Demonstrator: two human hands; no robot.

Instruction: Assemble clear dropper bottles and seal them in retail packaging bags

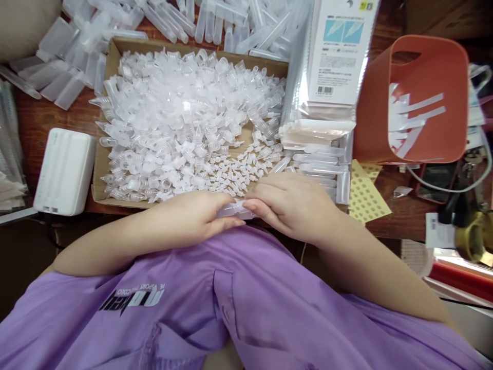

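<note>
My left hand point(206, 213) is closed around one end of a clear plastic tube point(233, 209), held low in front of my purple shirt. At the tube's other end, my right hand point(288, 203) pinches with thumb and fingers; what its fingertips cover is hidden. Just beyond both hands lies a shallow cardboard box point(102, 190) heaped with translucent nozzle caps point(173, 113). Small white tips point(239, 167) are spread in its near right part. Beside my right hand, several filled-in rows of clear tubes point(321, 168) lie at the box's right end.
Loose translucent tubes point(69, 67) pile up behind and left of the box. A white power bank-like block point(65, 172) stands left. To the right are printed packaging sleeves point(335, 61), an orange bin point(372, 108) with paper strips, a yellow sticker sheet point(367, 198) and scissors point(475, 236).
</note>
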